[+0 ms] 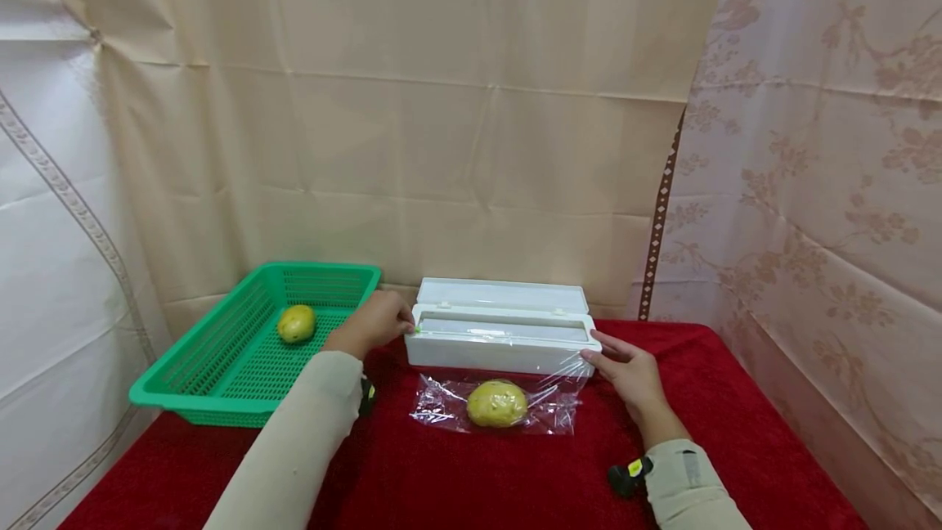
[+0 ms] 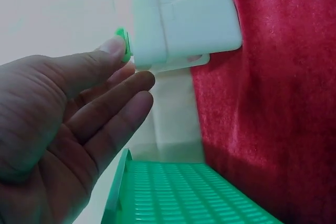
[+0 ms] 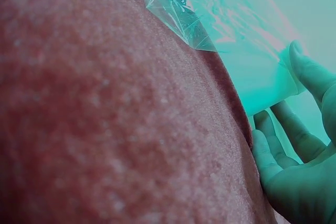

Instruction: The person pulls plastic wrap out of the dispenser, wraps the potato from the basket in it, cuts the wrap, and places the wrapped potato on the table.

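Note:
A long white cling film dispenser [image 1: 500, 357] stands with its lid [image 1: 504, 294] tilted back. At its left end my left hand [image 1: 371, 324] pinches a small green slide cutter [image 2: 125, 45] between thumb and finger, the other fingers loosely bent. My right hand [image 1: 631, 375] grips the opposite end, thumb on the front and fingers behind. Clear cling film [image 1: 550, 409] runs from the dispenser down its front onto the cloth. A yellow oval potato [image 1: 496, 404] lies at the film; whether the film passes over or under it is hard to tell.
On the left sits a green plastic basket [image 1: 213, 406] with another yellow potato [image 1: 297, 324] inside. Red cloth [image 1: 441, 485] covers the table. A beige curtain [image 1: 441, 145] hangs right behind the dispenser, and a patterned curtain [image 1: 832, 211] closes off the right side.

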Tool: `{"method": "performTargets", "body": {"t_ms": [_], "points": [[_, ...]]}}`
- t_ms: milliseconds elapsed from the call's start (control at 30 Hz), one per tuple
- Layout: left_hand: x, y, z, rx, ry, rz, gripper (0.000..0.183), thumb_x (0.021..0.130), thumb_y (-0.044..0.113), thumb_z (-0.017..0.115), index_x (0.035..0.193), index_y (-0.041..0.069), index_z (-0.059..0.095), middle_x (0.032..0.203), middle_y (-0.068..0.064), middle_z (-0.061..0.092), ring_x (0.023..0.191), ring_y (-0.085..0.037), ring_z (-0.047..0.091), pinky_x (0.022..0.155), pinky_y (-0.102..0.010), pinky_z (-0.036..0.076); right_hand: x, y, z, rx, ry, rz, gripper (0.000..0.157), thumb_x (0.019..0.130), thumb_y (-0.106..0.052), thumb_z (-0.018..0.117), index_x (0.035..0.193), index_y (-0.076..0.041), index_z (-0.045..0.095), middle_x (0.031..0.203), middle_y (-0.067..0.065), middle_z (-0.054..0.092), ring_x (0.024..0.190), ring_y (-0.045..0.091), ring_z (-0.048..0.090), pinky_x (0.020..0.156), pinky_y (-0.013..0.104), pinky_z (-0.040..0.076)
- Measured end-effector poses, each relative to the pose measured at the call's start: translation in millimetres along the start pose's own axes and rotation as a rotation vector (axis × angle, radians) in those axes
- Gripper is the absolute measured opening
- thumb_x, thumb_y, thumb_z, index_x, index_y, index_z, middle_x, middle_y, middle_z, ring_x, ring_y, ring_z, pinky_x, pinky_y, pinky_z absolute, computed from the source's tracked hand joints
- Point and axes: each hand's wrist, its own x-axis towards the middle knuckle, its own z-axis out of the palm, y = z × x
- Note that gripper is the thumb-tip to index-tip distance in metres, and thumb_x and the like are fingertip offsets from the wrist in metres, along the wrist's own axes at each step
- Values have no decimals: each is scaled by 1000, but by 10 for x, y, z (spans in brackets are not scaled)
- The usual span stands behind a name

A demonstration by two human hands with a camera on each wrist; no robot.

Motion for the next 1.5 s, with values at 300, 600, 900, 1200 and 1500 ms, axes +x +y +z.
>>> {"method": "performTargets", "body": {"t_ms": [300,600,900,1200,1500], "points": [[-51,220,11,69,-93,-153,34,84,30,86,113,14,77,106,-2,74,96,-19,65,91,-45,54,-16,20,-47,-9,-6,15,66,85,-36,86,142,-14,64,140,18,65,95,-2,66,81,18,57],[-98,373,235,284,125,-110,39,75,46,91,105,24,78,107,0,76,101,-25,67,85,-48,48,4,27,-60,-5,-8,-9,67,84,-37,86,142,-14,64,139,19,65,94,0,68,82,18,57],[-93,376,290,361,165,-91,26,79,43,89,97,27,79,101,3,76,99,-24,66,85,-49,46,12,29,-48,6,-1,0,66,84,-35,87,141,-13,65,137,16,67,94,-1,67,81,18,57],[-159,378,316,378,224,-72,9,88,36,83,96,31,82,103,8,78,101,-21,66,87,-49,45,-7,-16,-42,-31,6,-2,65,84,-37,86,141,-15,65,139,18,65,93,-1,66,80,18,56],[-268,345,337,368,303,-48,6,89,35,81,91,29,82,104,7,77,99,-20,66,85,-49,46,-5,-42,-7,-143,19,-196,45,86,-22,86,127,-5,74,139,22,64,111,15,69,83,12,52]]}}
